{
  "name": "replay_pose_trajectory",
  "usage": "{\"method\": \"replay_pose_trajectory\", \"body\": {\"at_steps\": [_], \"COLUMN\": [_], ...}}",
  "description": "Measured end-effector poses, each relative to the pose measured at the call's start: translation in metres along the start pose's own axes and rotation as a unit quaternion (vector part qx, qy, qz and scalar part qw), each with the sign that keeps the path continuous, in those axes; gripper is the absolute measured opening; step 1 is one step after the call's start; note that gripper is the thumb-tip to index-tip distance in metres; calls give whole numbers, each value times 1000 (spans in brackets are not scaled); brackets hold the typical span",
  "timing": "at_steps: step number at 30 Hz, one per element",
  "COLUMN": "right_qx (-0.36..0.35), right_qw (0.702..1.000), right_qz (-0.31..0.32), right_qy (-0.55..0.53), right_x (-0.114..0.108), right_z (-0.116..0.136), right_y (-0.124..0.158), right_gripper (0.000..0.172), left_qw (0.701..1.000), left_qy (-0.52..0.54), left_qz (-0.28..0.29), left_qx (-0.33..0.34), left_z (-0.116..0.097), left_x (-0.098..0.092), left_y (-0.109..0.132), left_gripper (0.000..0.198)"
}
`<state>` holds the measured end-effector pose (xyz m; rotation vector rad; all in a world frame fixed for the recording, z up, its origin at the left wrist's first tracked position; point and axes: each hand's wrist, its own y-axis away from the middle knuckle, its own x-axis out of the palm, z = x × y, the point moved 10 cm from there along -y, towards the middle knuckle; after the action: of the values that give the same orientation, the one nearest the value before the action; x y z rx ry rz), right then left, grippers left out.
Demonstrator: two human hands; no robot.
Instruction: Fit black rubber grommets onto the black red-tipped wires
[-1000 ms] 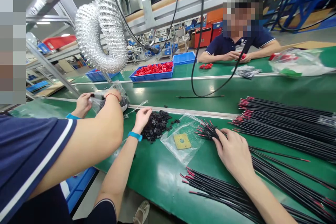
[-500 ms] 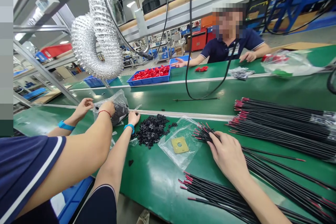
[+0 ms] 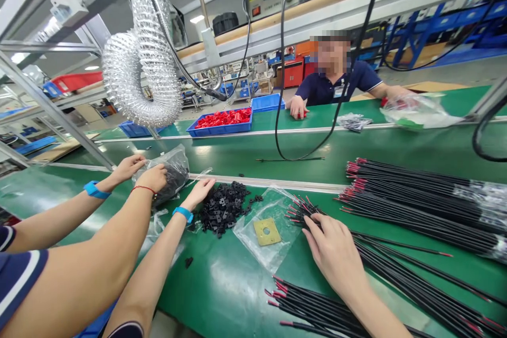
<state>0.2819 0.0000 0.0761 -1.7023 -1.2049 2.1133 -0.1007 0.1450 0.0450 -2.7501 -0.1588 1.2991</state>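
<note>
My right hand (image 3: pixel 335 253) lies palm down on a small bundle of black wires with red tips (image 3: pixel 301 211), fingers together and curled over it where the ends fan out. My left hand (image 3: pixel 201 190), with a blue wristband, is stretched out flat with fingers apart at the left edge of a pile of small black plastic parts (image 3: pixel 224 208). Just left of it a co-worker's two hands (image 3: pixel 152 177) hold a clear bag of dark parts (image 3: pixel 174 169).
A clear bag with a yellow square plate (image 3: pixel 265 232) lies between my hands. More black wire bundles lie at the right (image 3: pixel 415 195) and near the front edge (image 3: pixel 317 309). Across the green belt another person sits by a blue tray of red parts (image 3: pixel 222 119). A hose (image 3: pixel 138 74) hangs at upper left.
My left hand slid from the top of the black pile toward the co-worker's bag and now sits at the pile's left edge. My right hand stayed on the wires. The person opposite moved their arms.
</note>
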Motion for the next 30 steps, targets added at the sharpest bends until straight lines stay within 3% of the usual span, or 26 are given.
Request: {"method": "replay_pose_trajectory", "body": {"at_steps": [2,4,9,13,17,21,25,30], "right_qx": [-3,-10,-56,-103,-111,-104,-96,-69], "right_qw": [1000,999,995,982,964,954,944,912], "right_qz": [-4,-9,22,93,172,209,231,299], "right_qy": [-22,-41,-77,-125,-168,-186,-214,-271], "right_x": [-4,-8,-9,1,13,19,22,30], "right_z": [4,10,28,47,61,65,67,72], "right_y": [-1,-2,-1,8,21,26,27,30], "right_gripper": [27,26,28,35,32,34,35,27], "left_qw": [999,997,978,958,944,945,951,945], "left_qy": [-24,-50,-133,-202,-250,-266,-244,-220], "left_qz": [15,50,149,194,204,167,116,136], "left_qx": [15,36,68,65,71,96,149,198], "left_z": [-16,-36,-73,-81,-87,-98,-114,-125], "left_x": [0,12,71,106,114,95,68,63], "left_y": [-22,-48,-103,-118,-116,-104,-75,-30], "left_gripper": [50,46,28,25,25,17,20,16]}}
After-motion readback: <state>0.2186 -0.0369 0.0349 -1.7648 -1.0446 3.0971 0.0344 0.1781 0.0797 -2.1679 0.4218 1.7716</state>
